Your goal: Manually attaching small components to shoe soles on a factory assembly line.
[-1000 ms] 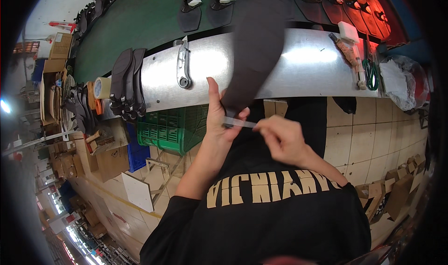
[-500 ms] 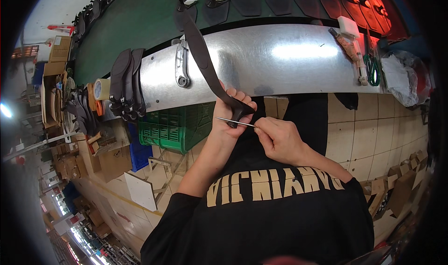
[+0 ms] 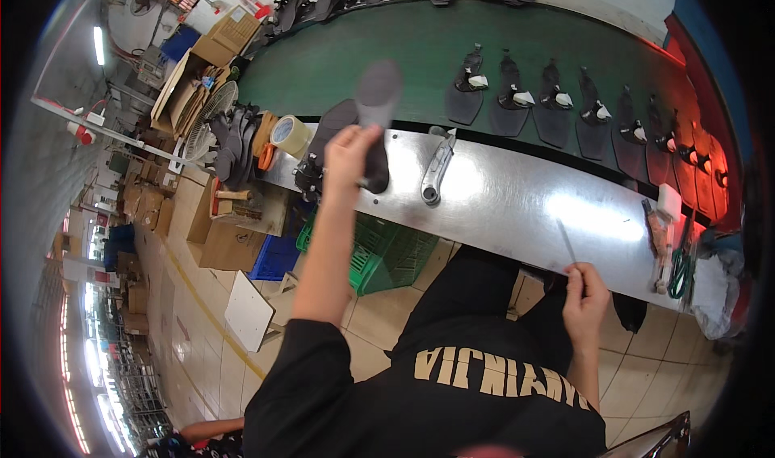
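Note:
A dark heeled shoe sole point(image 3: 379, 95), slightly blurred, is held up in my left hand point(image 3: 347, 158), whose fingers are closed around its middle. This hand is over the left end of the metal bench, beside a stack of similar dark soles point(image 3: 333, 129) that it partly hides. Near the front edge of the bench, my right hand point(image 3: 586, 295) pinches a thin metal rod-like tool point(image 3: 567, 240) that points up and away. A silver utility knife point(image 3: 436, 174) lies on the bench between my hands.
Beyond the metal bench point(image 3: 500, 192), a green belt point(image 3: 420, 46) carries several dark strapped soles point(image 3: 508, 103). A tape roll point(image 3: 291, 135) stands at left; green-handled scissors point(image 3: 682, 272) lie at right. Below is a green crate point(image 3: 379, 256). Another person's arm point(image 3: 211, 430) shows at lower left.
My left hand has carried the sole away from my lap, left and forward to the stack. The right hand and metal tool have come away from the sole toward the right. The view has shifted left.

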`<state>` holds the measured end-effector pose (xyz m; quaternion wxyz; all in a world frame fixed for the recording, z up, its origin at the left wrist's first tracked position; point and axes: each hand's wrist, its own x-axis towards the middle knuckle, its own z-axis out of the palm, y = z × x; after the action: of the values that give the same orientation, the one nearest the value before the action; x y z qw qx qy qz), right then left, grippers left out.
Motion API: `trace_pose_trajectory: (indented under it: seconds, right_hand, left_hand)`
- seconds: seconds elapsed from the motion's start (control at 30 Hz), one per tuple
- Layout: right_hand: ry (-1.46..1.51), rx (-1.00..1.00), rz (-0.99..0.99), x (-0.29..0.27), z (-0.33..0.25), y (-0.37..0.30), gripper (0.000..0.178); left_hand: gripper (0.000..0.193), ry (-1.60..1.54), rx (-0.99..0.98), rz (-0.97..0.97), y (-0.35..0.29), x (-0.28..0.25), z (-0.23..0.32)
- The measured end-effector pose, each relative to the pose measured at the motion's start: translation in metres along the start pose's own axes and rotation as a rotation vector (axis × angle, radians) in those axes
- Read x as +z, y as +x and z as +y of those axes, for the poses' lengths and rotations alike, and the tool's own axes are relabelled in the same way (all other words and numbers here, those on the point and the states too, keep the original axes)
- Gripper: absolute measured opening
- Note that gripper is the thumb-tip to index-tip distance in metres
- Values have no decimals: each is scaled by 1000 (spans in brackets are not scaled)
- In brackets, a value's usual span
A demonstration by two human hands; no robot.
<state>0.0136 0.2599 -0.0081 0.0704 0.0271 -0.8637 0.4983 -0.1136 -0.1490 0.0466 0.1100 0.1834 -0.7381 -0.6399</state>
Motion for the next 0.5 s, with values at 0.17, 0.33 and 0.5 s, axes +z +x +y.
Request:
trace_pose_trajectory:
  seconds: [0.17, 0.33, 0.5]
  right_hand:
    - [-92, 17, 129, -37, 30, 17, 26]
    - [-440, 8, 275, -62, 75, 40, 37]
    - [-519, 49, 370, -82, 98, 50, 36]
  left_hand:
    - [35, 268, -62, 52, 70, -100, 46]
    - [70, 938, -403, -70, 142, -191, -13]
    - [61, 1203, 279, 216, 154, -107, 4]
